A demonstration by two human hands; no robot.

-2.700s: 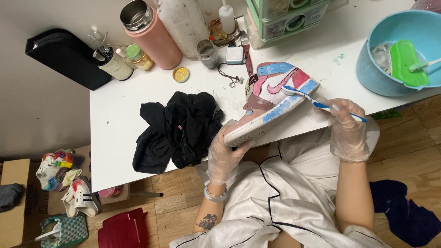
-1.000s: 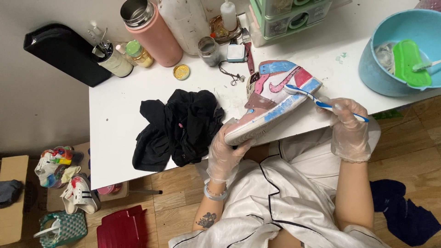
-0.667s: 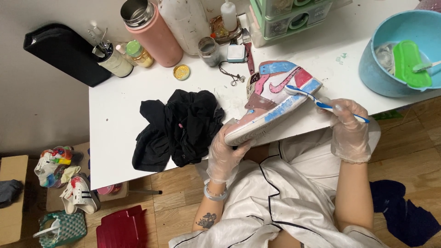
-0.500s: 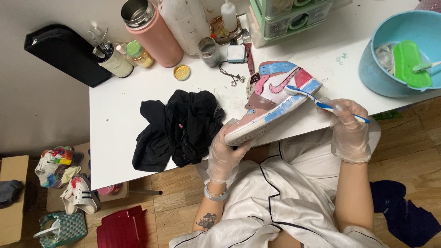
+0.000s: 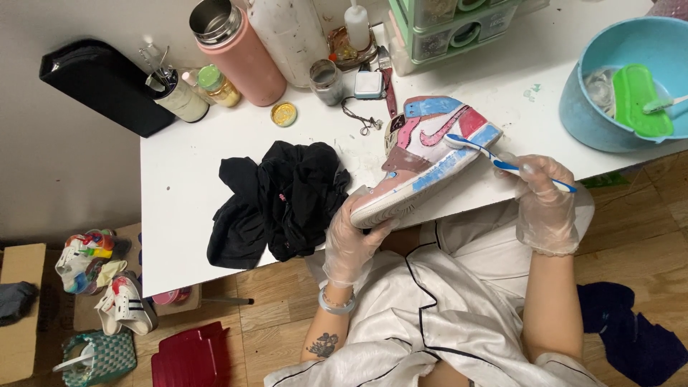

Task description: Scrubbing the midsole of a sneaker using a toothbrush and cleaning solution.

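Head view looks straight down on me at a white table. My left hand, in a clear glove, grips the toe of a sneaker: fingers curled together under the sole, thumb pressed against the side. The sneaker is pink, blue and red with a white sole, tilted with its heel on the table and its toe lifted over the near edge toward my lap.

My right hand, also gloved, pinches a blue toothbrush between thumb and fingers, which are closed round the handle. The brush head touches the sneaker near the heel, at the red and blue panels.

Just left of the sneaker lies a crumpled black cloth, close to my left hand but not touching it. At the far right a blue basin sits on the table, holding a green lid-like piece and a white brush. Along the back edge stand a pink flask, a small gold lid, a grey jar and a green drawer box. A black case rests at the left corner. On the wooden floor to the left are 2 more sneakers and a red box.
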